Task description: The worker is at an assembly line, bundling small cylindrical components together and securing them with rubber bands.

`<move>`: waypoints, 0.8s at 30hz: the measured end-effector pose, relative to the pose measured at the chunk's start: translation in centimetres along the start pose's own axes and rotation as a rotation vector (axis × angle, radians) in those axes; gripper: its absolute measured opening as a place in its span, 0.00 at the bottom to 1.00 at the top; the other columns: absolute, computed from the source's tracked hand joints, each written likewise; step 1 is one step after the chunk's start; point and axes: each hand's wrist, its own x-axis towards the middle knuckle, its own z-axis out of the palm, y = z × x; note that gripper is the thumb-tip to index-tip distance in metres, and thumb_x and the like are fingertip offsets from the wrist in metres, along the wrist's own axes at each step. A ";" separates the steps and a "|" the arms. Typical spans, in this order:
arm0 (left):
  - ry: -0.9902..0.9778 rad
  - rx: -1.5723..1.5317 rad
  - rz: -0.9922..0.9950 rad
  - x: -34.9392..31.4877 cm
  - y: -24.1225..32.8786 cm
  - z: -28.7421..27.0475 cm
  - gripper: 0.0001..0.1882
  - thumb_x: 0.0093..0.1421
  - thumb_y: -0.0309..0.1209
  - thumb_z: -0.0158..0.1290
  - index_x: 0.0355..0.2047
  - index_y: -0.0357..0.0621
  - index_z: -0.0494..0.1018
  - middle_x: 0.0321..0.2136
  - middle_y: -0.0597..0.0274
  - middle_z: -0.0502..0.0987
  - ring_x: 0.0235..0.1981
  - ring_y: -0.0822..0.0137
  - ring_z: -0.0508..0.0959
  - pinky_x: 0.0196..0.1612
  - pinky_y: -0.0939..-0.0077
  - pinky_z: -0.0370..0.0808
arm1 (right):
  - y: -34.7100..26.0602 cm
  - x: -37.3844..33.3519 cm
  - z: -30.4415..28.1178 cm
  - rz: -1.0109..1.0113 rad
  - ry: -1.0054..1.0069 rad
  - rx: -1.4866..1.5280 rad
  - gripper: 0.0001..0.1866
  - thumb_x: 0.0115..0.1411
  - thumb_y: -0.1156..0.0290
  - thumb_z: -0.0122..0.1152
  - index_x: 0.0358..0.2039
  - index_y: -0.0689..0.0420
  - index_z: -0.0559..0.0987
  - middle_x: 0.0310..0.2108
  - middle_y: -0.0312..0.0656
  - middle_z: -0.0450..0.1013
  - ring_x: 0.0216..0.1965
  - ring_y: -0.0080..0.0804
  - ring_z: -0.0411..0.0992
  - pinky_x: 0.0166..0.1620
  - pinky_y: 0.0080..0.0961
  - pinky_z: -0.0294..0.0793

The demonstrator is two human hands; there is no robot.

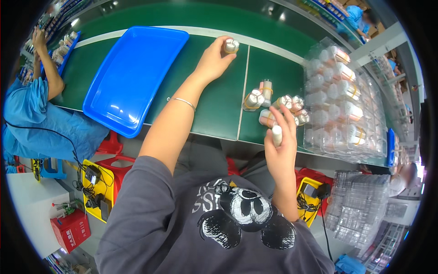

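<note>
My left hand point(213, 59) is stretched forward over the green table, fingers closed round a bundle of small white-ended tubes point(232, 45). Closer to me on the right, my right hand point(281, 145) has a single short white tube point(277, 135) against its thumb and palm. Its index and middle fingers reach out beside a loose group of tube bundles. In that group, one bundle point(252, 100) stands near the table seam and another point(267, 118) lies next to my fingertips. Yellow rubber bands go round several of them.
A blue tray point(132, 68) rests left of my left arm. On the right stands a stack of clear plastic trays point(340, 100) filled with banded bundles. Another person point(45, 114) in blue sits at the left. Yellow bins point(98, 189) with cables are below the table.
</note>
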 end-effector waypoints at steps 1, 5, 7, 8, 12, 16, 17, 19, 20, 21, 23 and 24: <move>-0.018 -0.069 -0.053 -0.3 0.3 -0.1 0.25 0.57 0.26 0.57 0.54 0.39 0.62 0.47 0.52 0.74 0.50 0.62 0.75 0.53 0.70 0.70 | 0.3 0.0 0.2 -0.070 0.089 0.000 0.26 0.52 0.87 0.50 0.53 0.56 0.73 0.59 0.49 0.61 0.60 0.44 0.63 0.56 0.34 0.66; -0.123 -0.206 -0.207 -4.2 3.9 -2.0 0.24 0.54 0.24 0.60 0.50 0.38 0.65 0.44 0.56 0.76 0.48 0.66 0.76 0.50 0.72 0.72 | 0.8 -0.5 -0.1 -0.065 0.236 0.312 0.20 0.58 0.81 0.52 0.53 0.61 0.72 0.59 0.47 0.61 0.57 0.36 0.62 0.52 0.25 0.65; -0.202 -0.173 -0.164 -7.3 6.0 -3.1 0.23 0.52 0.23 0.62 0.47 0.38 0.66 0.43 0.57 0.77 0.47 0.67 0.77 0.49 0.73 0.72 | 1.0 -0.6 -0.2 0.008 0.274 0.562 0.16 0.62 0.78 0.51 0.51 0.62 0.70 0.53 0.49 0.65 0.41 0.26 0.71 0.34 0.14 0.68; -0.222 -0.168 -0.197 -9.0 7.1 -3.7 0.23 0.52 0.24 0.62 0.47 0.38 0.67 0.42 0.58 0.77 0.47 0.67 0.77 0.49 0.73 0.73 | 1.2 -0.6 -0.2 0.008 0.265 0.567 0.16 0.62 0.78 0.51 0.51 0.62 0.70 0.53 0.49 0.65 0.41 0.26 0.71 0.34 0.14 0.68; -0.270 -0.145 -0.102 -13.8 9.0 -3.4 0.24 0.50 0.26 0.64 0.47 0.40 0.70 0.42 0.58 0.78 0.45 0.64 0.78 0.49 0.71 0.74 | 0.2 0.6 0.1 0.037 0.243 0.972 0.09 0.62 0.77 0.49 0.43 0.63 0.69 0.36 0.52 0.70 0.11 0.17 0.54 0.13 0.18 0.55; -0.214 0.112 0.074 -14.7 9.0 -3.0 0.24 0.50 0.34 0.63 0.47 0.46 0.72 0.41 0.60 0.79 0.41 0.55 0.78 0.44 0.65 0.73 | -0.9 2.6 1.4 -0.252 0.058 1.310 0.08 0.61 0.75 0.48 0.40 0.62 0.66 0.28 0.46 0.67 0.13 0.19 0.56 0.15 0.17 0.57; -0.232 0.129 0.080 -14.5 9.0 -3.1 0.23 0.51 0.33 0.62 0.48 0.47 0.71 0.41 0.60 0.79 0.40 0.56 0.78 0.44 0.65 0.72 | -1.0 3.1 1.8 -0.302 0.016 1.276 0.08 0.61 0.74 0.49 0.40 0.62 0.66 0.27 0.46 0.67 0.13 0.20 0.57 0.16 0.18 0.58; -0.246 0.148 0.083 -14.4 8.8 -3.1 0.23 0.51 0.33 0.61 0.48 0.48 0.71 0.41 0.61 0.79 0.39 0.57 0.78 0.45 0.65 0.71 | -1.5 3.2 2.5 -0.323 -0.004 1.187 0.08 0.60 0.73 0.53 0.37 0.61 0.68 0.23 0.45 0.66 0.16 0.21 0.58 0.17 0.17 0.59; -0.276 0.113 0.095 -14.4 8.7 -3.1 0.22 0.52 0.32 0.60 0.48 0.48 0.70 0.40 0.62 0.78 0.39 0.58 0.78 0.46 0.65 0.70 | -1.5 3.2 2.6 -0.324 -0.011 1.189 0.08 0.60 0.73 0.53 0.37 0.61 0.68 0.23 0.45 0.66 0.16 0.21 0.58 0.17 0.17 0.59; -0.306 0.077 0.108 -14.4 8.5 -3.2 0.22 0.53 0.32 0.59 0.49 0.49 0.70 0.40 0.62 0.78 0.39 0.59 0.77 0.48 0.65 0.69 | -1.6 3.3 2.6 -0.335 -0.023 1.182 0.07 0.60 0.73 0.54 0.36 0.61 0.68 0.22 0.44 0.66 0.16 0.22 0.59 0.18 0.17 0.59; -0.320 0.071 0.105 -14.3 8.6 -3.2 0.22 0.53 0.32 0.59 0.49 0.50 0.69 0.40 0.63 0.78 0.38 0.60 0.77 0.49 0.66 0.67 | -1.5 3.3 2.6 -0.348 -0.048 1.183 0.07 0.60 0.72 0.55 0.35 0.61 0.69 0.22 0.43 0.66 0.18 0.24 0.62 0.19 0.18 0.59; -0.338 0.064 0.106 -14.3 8.6 -3.2 0.21 0.54 0.31 0.58 0.49 0.50 0.69 0.40 0.64 0.78 0.38 0.61 0.76 0.51 0.67 0.65 | -1.4 3.4 2.6 -0.346 -0.053 1.183 0.07 0.60 0.72 0.55 0.35 0.61 0.69 0.22 0.43 0.66 0.18 0.24 0.62 0.19 0.18 0.59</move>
